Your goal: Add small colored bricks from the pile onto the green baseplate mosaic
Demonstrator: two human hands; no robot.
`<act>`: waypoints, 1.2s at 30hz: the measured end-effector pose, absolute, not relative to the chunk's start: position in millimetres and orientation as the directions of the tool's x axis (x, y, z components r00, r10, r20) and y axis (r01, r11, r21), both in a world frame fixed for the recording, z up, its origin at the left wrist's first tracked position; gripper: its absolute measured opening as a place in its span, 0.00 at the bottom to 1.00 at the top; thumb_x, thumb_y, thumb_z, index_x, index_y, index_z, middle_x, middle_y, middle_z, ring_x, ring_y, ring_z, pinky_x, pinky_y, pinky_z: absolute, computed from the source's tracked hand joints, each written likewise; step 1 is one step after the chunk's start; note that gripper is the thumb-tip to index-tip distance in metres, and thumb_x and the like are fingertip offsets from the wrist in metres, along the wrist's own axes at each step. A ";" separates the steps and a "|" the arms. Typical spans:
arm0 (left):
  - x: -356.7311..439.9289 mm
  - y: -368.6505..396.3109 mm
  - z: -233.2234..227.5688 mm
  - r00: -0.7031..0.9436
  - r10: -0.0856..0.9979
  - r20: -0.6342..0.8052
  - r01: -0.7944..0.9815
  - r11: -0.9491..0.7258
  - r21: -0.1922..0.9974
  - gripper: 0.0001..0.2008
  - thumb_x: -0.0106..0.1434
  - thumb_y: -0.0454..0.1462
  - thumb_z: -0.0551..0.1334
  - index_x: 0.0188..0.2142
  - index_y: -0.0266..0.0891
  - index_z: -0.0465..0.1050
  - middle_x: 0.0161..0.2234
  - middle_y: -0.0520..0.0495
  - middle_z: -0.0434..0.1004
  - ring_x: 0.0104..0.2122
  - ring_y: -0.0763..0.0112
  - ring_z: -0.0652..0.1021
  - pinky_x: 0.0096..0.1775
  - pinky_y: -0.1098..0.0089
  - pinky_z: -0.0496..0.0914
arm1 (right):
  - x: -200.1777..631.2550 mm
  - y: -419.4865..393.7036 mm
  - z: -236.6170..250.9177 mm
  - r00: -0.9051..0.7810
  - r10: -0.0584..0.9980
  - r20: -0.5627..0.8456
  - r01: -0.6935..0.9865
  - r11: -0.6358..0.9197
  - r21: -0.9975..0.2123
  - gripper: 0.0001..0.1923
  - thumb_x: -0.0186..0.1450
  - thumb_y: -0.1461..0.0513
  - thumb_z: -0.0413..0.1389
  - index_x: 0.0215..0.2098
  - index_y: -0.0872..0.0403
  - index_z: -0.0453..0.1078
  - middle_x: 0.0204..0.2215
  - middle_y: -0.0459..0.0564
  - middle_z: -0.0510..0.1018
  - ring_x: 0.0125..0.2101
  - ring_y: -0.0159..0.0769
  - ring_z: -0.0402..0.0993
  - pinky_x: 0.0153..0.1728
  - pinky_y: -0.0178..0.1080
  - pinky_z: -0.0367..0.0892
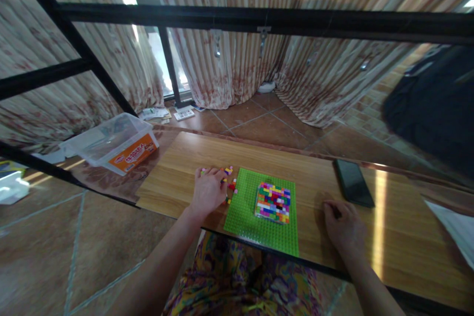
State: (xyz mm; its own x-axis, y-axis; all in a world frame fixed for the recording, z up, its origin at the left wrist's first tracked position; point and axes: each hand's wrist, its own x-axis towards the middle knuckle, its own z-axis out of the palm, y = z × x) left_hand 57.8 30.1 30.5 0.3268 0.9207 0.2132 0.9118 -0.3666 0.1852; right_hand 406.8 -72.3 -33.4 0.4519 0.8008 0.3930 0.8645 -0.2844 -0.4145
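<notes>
My left hand lies over a small heap of loose building bricks on the wooden table, its fingers apart and bent down among them. Part of the heap is hidden under the palm. Just right of it lies a green baseplate, its near edge close to the table's front edge. On the baseplate stands a square block of many-coloured bricks, several layers high. Further right, my right hand rests on the tabletop with its fingers curled in and nothing visible in them. A dark phone lies just beyond that hand.
A clear plastic box with an orange label stands left of the wooden table. White paper lies at the right. A black metal bar crosses above, in front of striped curtains. A dark cloth-like shape is at the far right.
</notes>
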 end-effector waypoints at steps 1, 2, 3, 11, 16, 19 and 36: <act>57.7 33.0 30.8 0.312 0.925 0.217 0.916 -0.353 0.191 0.09 0.61 0.35 0.55 0.37 0.45 0.74 0.39 0.47 0.77 0.42 0.60 0.73 0.50 0.56 0.57 | 406.6 -72.4 -33.1 0.455 0.801 0.388 0.862 -0.287 -0.417 0.16 0.61 0.54 0.49 0.33 0.54 0.74 0.36 0.54 0.75 0.32 0.39 0.70 0.30 0.39 0.61; 57.9 36.2 31.3 0.298 0.929 0.219 0.920 -0.341 0.195 0.10 0.61 0.35 0.54 0.38 0.45 0.74 0.39 0.47 0.77 0.42 0.60 0.73 0.49 0.56 0.57 | 406.4 -72.4 -32.9 0.459 0.800 0.386 0.860 -0.291 -0.419 0.16 0.61 0.54 0.49 0.33 0.54 0.74 0.36 0.54 0.75 0.32 0.38 0.70 0.30 0.39 0.61; 58.6 39.6 31.8 0.286 0.933 0.217 0.924 -0.328 0.197 0.11 0.61 0.35 0.54 0.38 0.45 0.74 0.39 0.47 0.76 0.42 0.60 0.73 0.49 0.56 0.57 | 406.3 -72.3 -32.9 0.462 0.798 0.386 0.859 -0.294 -0.420 0.16 0.61 0.54 0.49 0.33 0.54 0.74 0.36 0.54 0.75 0.32 0.38 0.70 0.30 0.39 0.61; 77.5 59.6 28.3 0.295 0.939 0.174 0.936 -0.321 0.145 0.10 0.62 0.38 0.55 0.38 0.43 0.75 0.42 0.43 0.75 0.45 0.57 0.70 0.49 0.54 0.56 | 408.0 -71.0 -35.3 0.447 0.796 0.409 0.866 -0.269 -0.422 0.16 0.61 0.53 0.48 0.32 0.55 0.73 0.35 0.54 0.75 0.33 0.39 0.70 0.31 0.39 0.62; 85.7 63.2 25.4 0.282 0.948 0.148 0.947 -0.300 0.114 0.10 0.62 0.37 0.55 0.38 0.40 0.74 0.41 0.42 0.75 0.45 0.57 0.70 0.50 0.53 0.56 | 408.6 -70.6 -36.1 0.441 0.795 0.417 0.868 -0.261 -0.422 0.17 0.61 0.53 0.48 0.32 0.55 0.73 0.34 0.55 0.75 0.32 0.39 0.69 0.30 0.39 0.62; 85.7 63.0 23.8 0.259 0.959 0.117 0.956 -0.271 0.108 0.13 0.66 0.39 0.51 0.37 0.39 0.74 0.41 0.41 0.75 0.44 0.57 0.70 0.49 0.54 0.57 | 408.8 -70.3 -36.6 0.441 0.792 0.422 0.869 -0.261 -0.419 0.18 0.61 0.52 0.47 0.32 0.55 0.73 0.34 0.55 0.75 0.32 0.39 0.69 0.31 0.39 0.62; 86.5 61.2 18.5 0.397 0.905 0.155 0.907 -0.413 0.085 0.10 0.64 0.34 0.52 0.36 0.37 0.72 0.38 0.41 0.75 0.43 0.57 0.70 0.49 0.53 0.55 | 408.7 -70.5 -35.2 0.437 0.796 0.419 0.875 -0.267 -0.405 0.18 0.61 0.52 0.47 0.32 0.55 0.73 0.34 0.54 0.75 0.31 0.38 0.69 0.29 0.38 0.61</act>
